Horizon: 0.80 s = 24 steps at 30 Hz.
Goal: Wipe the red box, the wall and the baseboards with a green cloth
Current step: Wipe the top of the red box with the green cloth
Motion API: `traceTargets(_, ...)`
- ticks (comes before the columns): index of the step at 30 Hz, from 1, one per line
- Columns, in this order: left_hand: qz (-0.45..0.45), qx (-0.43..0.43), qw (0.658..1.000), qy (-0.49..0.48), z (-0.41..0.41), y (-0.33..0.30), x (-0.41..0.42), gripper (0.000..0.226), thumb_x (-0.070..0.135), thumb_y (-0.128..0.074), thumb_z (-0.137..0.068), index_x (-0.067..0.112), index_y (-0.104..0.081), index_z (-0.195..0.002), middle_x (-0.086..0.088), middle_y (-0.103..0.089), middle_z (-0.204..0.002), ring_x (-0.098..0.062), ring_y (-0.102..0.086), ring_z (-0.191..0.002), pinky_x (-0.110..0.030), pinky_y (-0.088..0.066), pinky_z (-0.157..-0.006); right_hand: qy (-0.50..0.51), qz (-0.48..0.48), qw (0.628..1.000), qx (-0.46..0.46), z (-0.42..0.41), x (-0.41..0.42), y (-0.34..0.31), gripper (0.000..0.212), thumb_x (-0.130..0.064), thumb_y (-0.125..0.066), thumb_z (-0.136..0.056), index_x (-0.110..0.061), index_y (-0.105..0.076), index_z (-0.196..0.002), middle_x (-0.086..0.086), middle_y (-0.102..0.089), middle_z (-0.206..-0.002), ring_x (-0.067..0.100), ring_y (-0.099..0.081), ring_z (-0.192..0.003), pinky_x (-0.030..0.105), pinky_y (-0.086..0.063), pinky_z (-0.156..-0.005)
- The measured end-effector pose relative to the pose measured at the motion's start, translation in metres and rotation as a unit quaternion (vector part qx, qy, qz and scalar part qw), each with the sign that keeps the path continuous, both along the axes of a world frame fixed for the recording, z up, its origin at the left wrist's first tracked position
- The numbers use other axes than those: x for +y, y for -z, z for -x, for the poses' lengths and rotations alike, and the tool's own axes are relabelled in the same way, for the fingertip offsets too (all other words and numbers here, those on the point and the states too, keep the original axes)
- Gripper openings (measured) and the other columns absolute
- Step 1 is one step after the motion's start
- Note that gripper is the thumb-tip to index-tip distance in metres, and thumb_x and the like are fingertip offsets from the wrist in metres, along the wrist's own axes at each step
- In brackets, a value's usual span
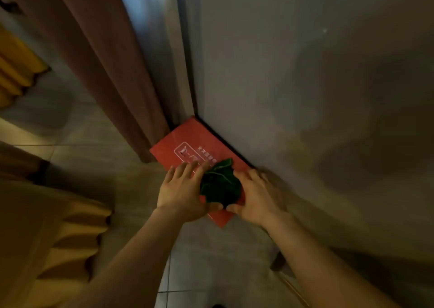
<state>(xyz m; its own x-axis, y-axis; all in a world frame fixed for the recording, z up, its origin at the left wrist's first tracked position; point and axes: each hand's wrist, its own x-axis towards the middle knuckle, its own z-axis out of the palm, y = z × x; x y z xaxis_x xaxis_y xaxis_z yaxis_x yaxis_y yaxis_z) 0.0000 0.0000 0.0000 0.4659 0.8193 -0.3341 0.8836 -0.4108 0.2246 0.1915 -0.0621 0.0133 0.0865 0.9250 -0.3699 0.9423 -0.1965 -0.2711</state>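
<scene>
A red box (pixel 187 141) with white printed markings stands on the floor against the grey wall (pixel 305 77). A bunched dark green cloth (pixel 219 184) lies on its top, near the closer end. My left hand (pixel 182 190) rests flat on the box with fingers spread, its thumb touching the cloth's near edge. My right hand (pixel 256 197) presses on the right side of the cloth, thumb tucked under its lower edge. Both hands hold the cloth between them. A dark baseboard strip (pixel 278 263) shows along the wall's foot, behind my right forearm.
A brown curtain (pixel 105 61) hangs to the floor left of the box, beside a metallic frame (pixel 162 49). Yellow pleated fabric (pixel 14 73) lies at the far left and tan fabric (pixel 58 237) at the lower left. The floor is grey tile (pixel 94 138).
</scene>
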Motion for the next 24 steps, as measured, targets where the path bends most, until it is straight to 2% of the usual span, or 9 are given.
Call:
traceTargets(6, 0.006, 0.015, 1.000, 0.019, -0.014, 0.049, 0.000, 0.123, 0.082, -0.065, -0.069, 0.036, 0.007, -0.157, 0.002, -0.011, -0.169, -0.025, -0.008, -0.154, -0.046, -0.003, -0.125, -0.031, 0.005, 1.000, 0.000, -0.003, 0.016, 0.045, 0.116, -0.051, -0.082, -0.070, -0.036, -0.005, -0.155, 0.003, -0.001, -0.165, 0.028, 0.002, -0.151, 0.050, -0.033, -0.114)
traceTargets(10, 0.015, 0.001, 1.000, 0.011, -0.014, 0.069, -0.001, 0.124, 0.080, -0.067, -0.070, 0.036, 0.010, -0.157, 0.001, -0.009, -0.169, -0.025, -0.010, -0.154, -0.046, -0.008, -0.126, -0.071, -0.009, 0.997, 0.008, -0.006, 0.027, 0.061, 0.121, -0.050, -0.084, -0.068, -0.039, -0.001, -0.155, -0.001, 0.004, -0.166, 0.025, 0.008, -0.152, 0.049, -0.026, -0.116)
traceTargets(12, 0.010, -0.005, 1.000, 0.012, -0.016, 0.075, -0.002, 0.125, 0.079, -0.068, -0.070, 0.035, 0.010, -0.158, 0.000, -0.012, -0.168, -0.025, -0.014, -0.153, -0.045, -0.011, -0.126, -0.094, -0.003, 0.996, 0.005, -0.007, 0.031, 0.066, 0.118, -0.046, -0.084, -0.071, -0.038, -0.001, -0.155, -0.001, -0.001, -0.166, 0.026, 0.004, -0.152, 0.047, -0.025, -0.117)
traceTargets(14, -0.001, -0.007, 1.000, 0.015, -0.019, 0.081, -0.004, 0.122, 0.075, -0.070, -0.072, 0.033, 0.005, -0.158, -0.001, -0.015, -0.167, -0.026, -0.019, -0.151, -0.044, -0.014, -0.125, -0.099, 0.005, 0.995, 0.004, -0.006, 0.033, 0.070, 0.107, -0.035, -0.082, -0.076, -0.035, -0.010, -0.155, 0.002, -0.018, -0.163, 0.029, -0.016, -0.148, 0.046, -0.032, -0.114)
traceTargets(16, -0.018, -0.013, 1.000, 0.011, -0.023, 0.084, -0.006, 0.110, 0.065, -0.073, -0.077, 0.031, -0.007, -0.158, -0.001, -0.024, -0.163, -0.027, -0.029, -0.146, -0.042, -0.022, -0.122, -0.100, -0.008, 0.995, 0.008, -0.003, 0.032, 0.073, 0.088, -0.024, -0.079, -0.080, -0.029, -0.028, -0.151, 0.002, -0.037, -0.151, 0.029, -0.036, -0.135, 0.043, -0.044, -0.103)
traceTargets(20, -0.032, -0.027, 0.999, -0.011, -0.028, 0.085, -0.010, 0.071, 0.036, -0.072, -0.088, 0.029, -0.032, -0.146, -0.004, -0.045, -0.142, -0.029, -0.050, -0.122, -0.042, -0.047, -0.098, -0.082, -0.042, 0.996, 0.022, 0.002, 0.028, 0.078, 0.056, -0.012, -0.071, -0.084, -0.023, -0.048, -0.134, 0.004, -0.050, -0.132, 0.028, -0.047, -0.120, 0.042, -0.051, -0.090)
traceTargets(24, -0.037, -0.031, 0.999, -0.014, -0.027, 0.072, -0.011, 0.047, 0.022, -0.062, -0.094, 0.026, -0.042, -0.136, -0.003, -0.051, -0.132, -0.030, -0.054, -0.116, -0.043, -0.050, -0.090, -0.063, -0.068, 0.995, 0.036, 0.005, 0.023, 0.071, 0.043, -0.008, -0.068, -0.084, -0.022, -0.056, -0.123, 0.006, -0.054, -0.123, 0.030, -0.053, -0.111, 0.040, -0.051, -0.087)
